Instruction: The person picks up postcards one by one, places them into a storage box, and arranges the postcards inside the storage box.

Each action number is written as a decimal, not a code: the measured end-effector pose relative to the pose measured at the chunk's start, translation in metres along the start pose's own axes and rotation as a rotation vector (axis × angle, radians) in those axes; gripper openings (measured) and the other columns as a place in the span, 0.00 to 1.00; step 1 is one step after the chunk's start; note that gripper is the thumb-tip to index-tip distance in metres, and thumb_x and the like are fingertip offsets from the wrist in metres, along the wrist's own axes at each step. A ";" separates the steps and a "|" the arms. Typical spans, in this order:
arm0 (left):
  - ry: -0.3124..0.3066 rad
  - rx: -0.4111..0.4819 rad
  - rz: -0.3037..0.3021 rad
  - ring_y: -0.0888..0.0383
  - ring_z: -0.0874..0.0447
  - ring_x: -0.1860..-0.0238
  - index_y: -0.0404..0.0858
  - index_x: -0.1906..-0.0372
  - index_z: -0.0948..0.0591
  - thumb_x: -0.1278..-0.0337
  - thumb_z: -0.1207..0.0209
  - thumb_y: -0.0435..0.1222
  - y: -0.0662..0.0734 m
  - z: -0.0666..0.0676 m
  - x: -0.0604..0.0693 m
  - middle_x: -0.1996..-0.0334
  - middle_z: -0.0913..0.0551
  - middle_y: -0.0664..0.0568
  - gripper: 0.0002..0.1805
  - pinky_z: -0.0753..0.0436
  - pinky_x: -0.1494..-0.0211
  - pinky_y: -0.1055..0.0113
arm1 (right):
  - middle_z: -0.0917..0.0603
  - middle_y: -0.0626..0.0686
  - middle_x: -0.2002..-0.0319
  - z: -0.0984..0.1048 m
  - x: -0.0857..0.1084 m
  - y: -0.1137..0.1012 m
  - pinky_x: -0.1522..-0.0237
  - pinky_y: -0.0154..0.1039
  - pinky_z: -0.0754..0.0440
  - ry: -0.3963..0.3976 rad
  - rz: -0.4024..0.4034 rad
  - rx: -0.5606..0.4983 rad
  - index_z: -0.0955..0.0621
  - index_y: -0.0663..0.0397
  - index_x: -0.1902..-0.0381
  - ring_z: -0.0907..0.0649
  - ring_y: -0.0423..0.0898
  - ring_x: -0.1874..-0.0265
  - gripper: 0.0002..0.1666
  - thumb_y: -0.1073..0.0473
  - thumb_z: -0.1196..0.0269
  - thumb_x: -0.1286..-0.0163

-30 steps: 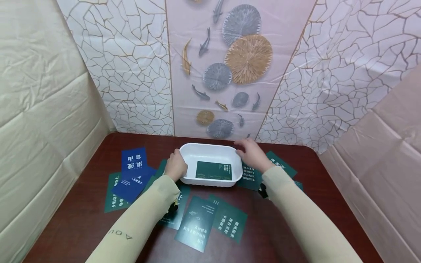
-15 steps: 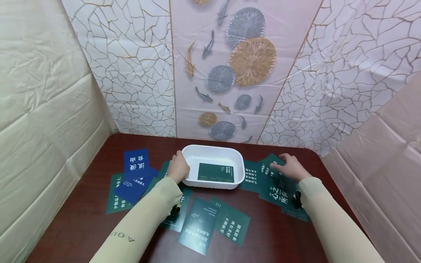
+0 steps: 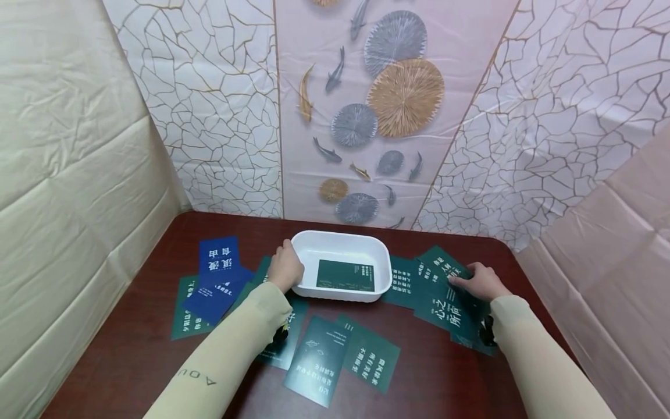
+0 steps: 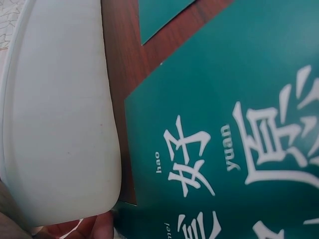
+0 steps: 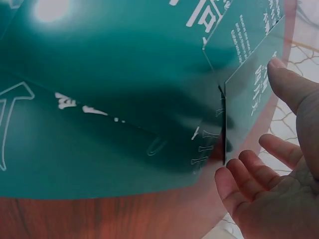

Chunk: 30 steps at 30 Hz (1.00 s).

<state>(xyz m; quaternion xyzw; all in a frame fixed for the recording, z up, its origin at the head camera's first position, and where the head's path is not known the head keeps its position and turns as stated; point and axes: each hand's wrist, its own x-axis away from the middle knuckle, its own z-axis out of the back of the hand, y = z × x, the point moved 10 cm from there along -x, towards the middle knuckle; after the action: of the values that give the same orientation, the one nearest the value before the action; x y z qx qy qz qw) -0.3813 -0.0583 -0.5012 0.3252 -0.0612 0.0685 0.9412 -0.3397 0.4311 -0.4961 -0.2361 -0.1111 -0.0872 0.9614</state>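
Note:
A white plastic tray (image 3: 341, 295) stands near the back of the table with one green card (image 3: 345, 274) lying flat inside. My left hand (image 3: 284, 266) grips the tray's left end; in the left wrist view the tray's outer wall (image 4: 60, 119) rises above fingers partly hidden under it. At the right, my right hand (image 3: 483, 281) is over a group of overlapping green cards (image 3: 437, 308). In the right wrist view its thumb and fingers are spread apart, close to the edge of one green card (image 5: 249, 99), with nothing pinched between them.
Two blue cards (image 3: 218, 256) overlap a green card (image 3: 184, 308) at the left. Green cards with white characters lie in front of the tray, among them a glossy one (image 3: 316, 361) and another (image 3: 371, 355). Patterned cloth walls (image 3: 225, 116) stand behind the table (image 3: 131, 326) and on both sides.
My right hand has moved from the tray's right end rightward to the green cards. My left hand stays on the tray. The head view has shifted slightly.

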 end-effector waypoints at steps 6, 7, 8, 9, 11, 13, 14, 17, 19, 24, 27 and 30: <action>0.006 -0.004 0.015 0.41 0.26 0.46 0.32 0.31 0.44 0.40 0.40 0.33 -0.001 0.003 0.000 0.44 0.30 0.35 0.36 0.25 0.44 0.45 | 0.33 0.76 0.46 0.000 -0.001 -0.001 0.52 0.64 0.24 0.017 -0.006 0.018 0.43 0.77 0.34 0.29 0.67 0.52 0.57 0.34 0.38 0.37; 0.006 -0.007 0.014 0.41 0.26 0.47 0.32 0.31 0.44 0.40 0.40 0.33 0.000 0.003 0.000 0.44 0.29 0.35 0.36 0.25 0.44 0.45 | 0.34 0.76 0.47 0.000 -0.001 0.000 0.52 0.65 0.25 0.018 -0.012 0.021 0.43 0.76 0.33 0.31 0.67 0.51 0.57 0.33 0.38 0.38; 0.005 -0.009 0.013 0.41 0.26 0.47 0.32 0.31 0.44 0.40 0.41 0.33 0.000 0.003 0.000 0.44 0.29 0.35 0.36 0.25 0.44 0.45 | 0.35 0.76 0.47 -0.001 -0.001 0.000 0.52 0.65 0.25 0.019 -0.017 0.023 0.43 0.76 0.33 0.33 0.68 0.51 0.58 0.33 0.38 0.38; 0.003 -0.011 0.012 0.41 0.26 0.47 0.32 0.31 0.44 0.40 0.41 0.33 0.000 0.002 0.001 0.44 0.29 0.35 0.36 0.25 0.44 0.45 | 0.36 0.75 0.47 -0.001 -0.001 0.001 0.52 0.65 0.26 0.019 -0.023 0.024 0.43 0.76 0.33 0.35 0.68 0.50 0.59 0.32 0.38 0.39; 0.001 -0.016 0.009 0.41 0.26 0.47 0.32 0.31 0.44 0.40 0.41 0.33 0.001 0.002 0.001 0.44 0.29 0.35 0.36 0.25 0.45 0.45 | 0.37 0.75 0.47 -0.002 -0.001 0.002 0.51 0.65 0.27 0.018 -0.036 0.020 0.43 0.75 0.33 0.38 0.69 0.49 0.59 0.32 0.38 0.39; 0.000 -0.016 0.009 0.42 0.26 0.47 0.32 0.31 0.44 0.40 0.41 0.33 0.001 0.001 0.001 0.44 0.29 0.35 0.36 0.25 0.44 0.45 | 0.38 0.75 0.47 -0.002 -0.001 0.003 0.51 0.66 0.27 0.020 -0.041 0.013 0.43 0.76 0.33 0.39 0.69 0.48 0.59 0.32 0.37 0.40; 0.001 -0.017 0.010 0.42 0.26 0.47 0.32 0.31 0.44 0.40 0.41 0.33 0.001 0.001 0.001 0.44 0.29 0.35 0.36 0.25 0.45 0.45 | 0.38 0.75 0.47 -0.002 -0.001 0.003 0.51 0.66 0.27 0.023 -0.041 0.013 0.43 0.76 0.33 0.40 0.69 0.48 0.59 0.32 0.38 0.40; 0.003 -0.018 0.012 0.42 0.26 0.48 0.32 0.31 0.44 0.40 0.40 0.33 0.001 0.000 0.001 0.44 0.29 0.35 0.36 0.25 0.45 0.45 | 0.38 0.75 0.47 -0.001 0.000 0.003 0.51 0.67 0.29 0.027 -0.046 0.012 0.43 0.76 0.33 0.40 0.69 0.48 0.59 0.32 0.38 0.40; 0.004 -0.018 0.011 0.42 0.25 0.48 0.32 0.31 0.44 0.41 0.40 0.33 0.001 0.000 0.000 0.44 0.29 0.35 0.36 0.25 0.45 0.45 | 0.38 0.76 0.46 0.000 0.001 0.004 0.50 0.67 0.29 0.032 -0.047 0.020 0.43 0.76 0.33 0.40 0.70 0.48 0.60 0.31 0.38 0.40; 0.007 -0.015 0.008 0.41 0.25 0.48 0.32 0.31 0.44 0.41 0.40 0.33 0.001 0.000 0.000 0.45 0.29 0.35 0.36 0.24 0.45 0.45 | 0.38 0.77 0.46 -0.001 -0.001 0.008 0.49 0.67 0.31 0.041 -0.044 0.045 0.43 0.77 0.33 0.40 0.70 0.49 0.61 0.30 0.38 0.40; 0.011 -0.018 0.007 0.41 0.25 0.47 0.32 0.31 0.44 0.41 0.41 0.33 0.000 0.000 -0.001 0.45 0.29 0.35 0.36 0.24 0.45 0.45 | 0.39 0.77 0.47 -0.002 -0.001 0.010 0.50 0.67 0.30 0.043 -0.042 0.052 0.42 0.77 0.34 0.40 0.70 0.49 0.61 0.30 0.37 0.41; 0.014 -0.021 0.005 0.42 0.25 0.48 0.32 0.31 0.43 0.41 0.40 0.33 0.000 0.000 -0.001 0.45 0.29 0.35 0.36 0.24 0.45 0.45 | 0.39 0.77 0.47 -0.002 0.000 0.010 0.51 0.67 0.29 0.047 -0.034 0.061 0.41 0.77 0.34 0.40 0.70 0.49 0.60 0.30 0.37 0.42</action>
<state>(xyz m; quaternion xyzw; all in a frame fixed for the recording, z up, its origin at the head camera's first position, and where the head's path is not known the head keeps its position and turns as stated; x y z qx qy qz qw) -0.3825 -0.0585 -0.5015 0.3145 -0.0564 0.0723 0.9448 -0.3374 0.4388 -0.5020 -0.2028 -0.0950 -0.1056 0.9689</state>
